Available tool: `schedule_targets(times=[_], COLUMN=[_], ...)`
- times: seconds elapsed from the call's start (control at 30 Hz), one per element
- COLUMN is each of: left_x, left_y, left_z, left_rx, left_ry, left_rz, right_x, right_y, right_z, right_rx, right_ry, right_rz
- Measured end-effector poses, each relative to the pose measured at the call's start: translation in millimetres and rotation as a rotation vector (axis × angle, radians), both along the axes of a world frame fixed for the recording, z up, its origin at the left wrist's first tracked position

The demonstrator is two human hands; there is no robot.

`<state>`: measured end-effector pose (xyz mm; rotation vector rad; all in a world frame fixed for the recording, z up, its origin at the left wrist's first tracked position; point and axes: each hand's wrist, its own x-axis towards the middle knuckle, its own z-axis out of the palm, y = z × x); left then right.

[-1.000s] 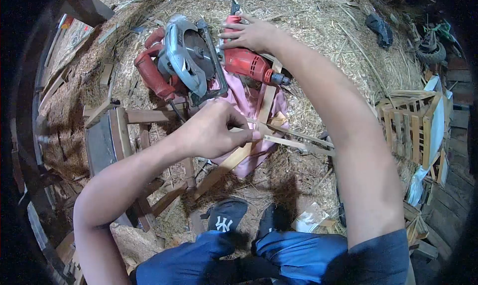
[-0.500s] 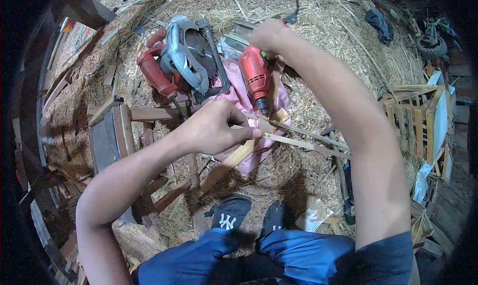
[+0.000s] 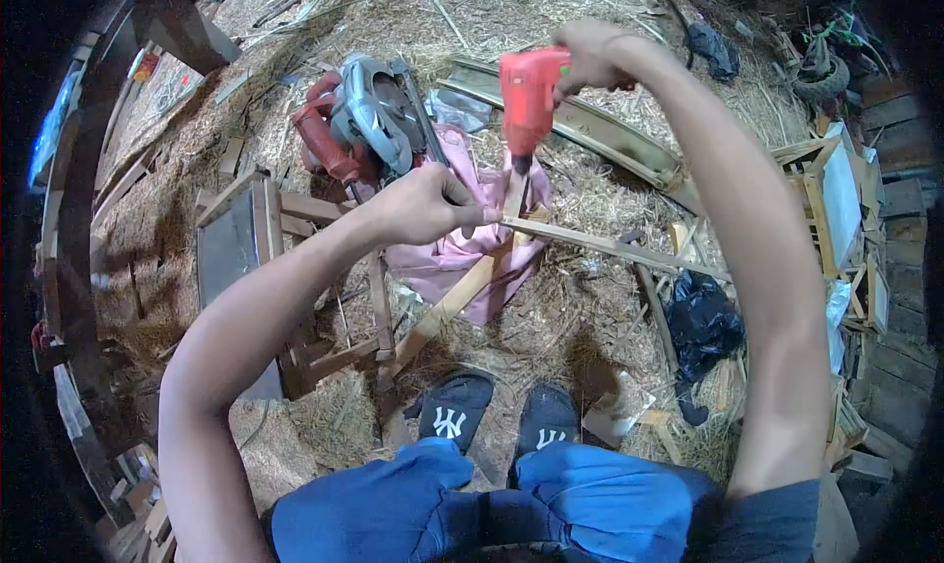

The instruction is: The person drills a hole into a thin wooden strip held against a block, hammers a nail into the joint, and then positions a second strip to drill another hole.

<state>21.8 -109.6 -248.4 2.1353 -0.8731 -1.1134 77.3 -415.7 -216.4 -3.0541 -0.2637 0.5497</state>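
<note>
My right hand (image 3: 598, 59) is wrapped round the handle of a red drill (image 3: 529, 96), which points down with its chuck over a pink cloth (image 3: 433, 258). Between the thumb and fingers of my left hand (image 3: 428, 207) is the end of a thin wooden strip (image 3: 610, 245), which reaches out to the right. The drill's chuck is just above and right of my left fingertips. A wider wooden board (image 3: 447, 305) lies slanting across the cloth under the strip.
A circular saw (image 3: 369, 120) lies left of the drill. A wooden frame (image 3: 231, 238) stands at the left, a slatted wooden piece (image 3: 821, 209) at the right. A metal channel (image 3: 610, 140) lies behind the drill, a black plastic bag (image 3: 703, 317) at the right.
My right hand has lifted the drill up and to the right, away from the strip. My left hand has shifted slightly up, and only one strip now shows where two appeared. The view has shifted.
</note>
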Motion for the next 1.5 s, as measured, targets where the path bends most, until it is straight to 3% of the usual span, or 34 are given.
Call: schedule_targets(times=[0.03,0.07,0.13,0.27,0.33,0.37,0.4,0.47,0.5,0.6,0.67,0.73,0.8,0.87,0.9,0.93,1.1,1.23,1.3,1.5], left_x=[1,1,0,6,6,7,7,8,8,21,21,23,17,12,14,14,14,13,13,12], left_y=[1,2,-1,-1,-3,-5,-5,-6,-7,-5,-8,-9,-10,-9,-9,-9,-11,-10,-10,-10], left_z=[-4,-6,8,-10,-1,2,2,3,3,-26,-19,-15,-4,-4,-8,-11,-9,-7,-14,-8], left_rx=[-0.001,-0.001,0.035,-0.013,0.026,0.054,0.053,0.073,0.071,-0.048,0.035,0.025,0.027,0.035,0.007,-0.022,-0.004,0.015,-0.028,0.013], left_ry=[-0.008,-0.015,-0.019,-0.051,-0.077,-0.081,-0.080,-0.075,-0.076,-0.122,-0.105,-0.138,-0.107,-0.066,-0.067,-0.069,-0.094,-0.092,-0.064,-0.070], left_rz=[0.001,0.001,-0.012,-0.002,-0.005,-0.018,-0.020,-0.007,0.006,0.002,0.010,-0.037,-0.011,0.027,0.021,0.014,0.017,0.006,0.042,0.034], right_x=[-4,-26,-39,-73,-65,-73,-79,-85,-87,-117,-116,-116,-114,-154,-142,-136,-170,-175,-186,-182], right_y=[-9,2,-7,-8,-34,-44,-15,-53,-56,-7,19,-7,-6,35,33,15,41,43,55,41], right_z=[10,50,73,122,113,125,136,132,138,180,208,214,211,248,198,190,210,208,227,197], right_rx=[-0.021,0.047,0.223,0.537,0.794,0.747,1.037,1.075,1.110,1.183,1.048,0.844,0.747,0.820,0.508,0.477,0.576,0.509,0.575,0.516], right_ry=[-0.123,-0.043,-0.041,-0.137,-0.236,-0.206,-0.316,-0.236,-0.269,-0.286,-0.403,-0.102,-0.251,0.251,-0.254,-0.217,-0.026,-0.143,0.055,0.017], right_rz=[0.001,-0.145,-0.340,-0.660,-0.526,-0.645,-0.779,-0.621,-0.780,-0.760,-0.846,-0.593,-0.472,-0.498,-0.526,-0.457,-0.509,-0.425,-0.419,-0.410])
